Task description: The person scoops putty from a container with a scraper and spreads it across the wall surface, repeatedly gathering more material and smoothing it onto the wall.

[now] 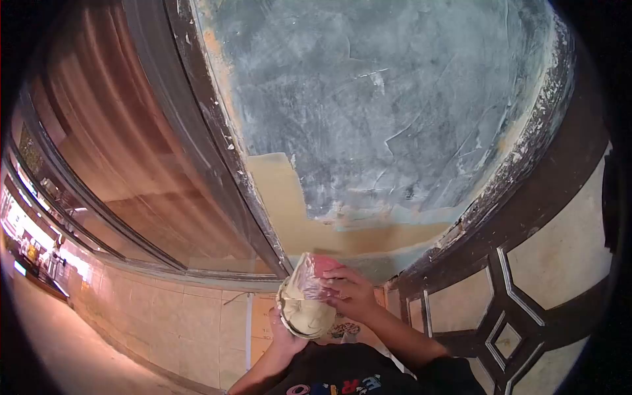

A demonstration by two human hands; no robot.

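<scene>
My left hand [282, 332] holds a round tub [306, 316] of beige paste from below, close to my chest. Crinkled clear plastic [304, 276] covers the tub's upper side. My right hand [352, 293] grips the top of this plastic bundle, fingers curled over a pink-red piece [324, 263] at its upper end. Whether the pink piece is a lid or a tool I cannot tell. Both hands are just below the wall panel.
Ahead is a wall panel [395, 99] of patchy grey-green plaster, with a beige coated strip [289, 210] along its lower left. A dark chipped frame [217, 145] borders it, with dark wood mouldings [507, 303] at right. Tiled floor [171, 322] lies at lower left.
</scene>
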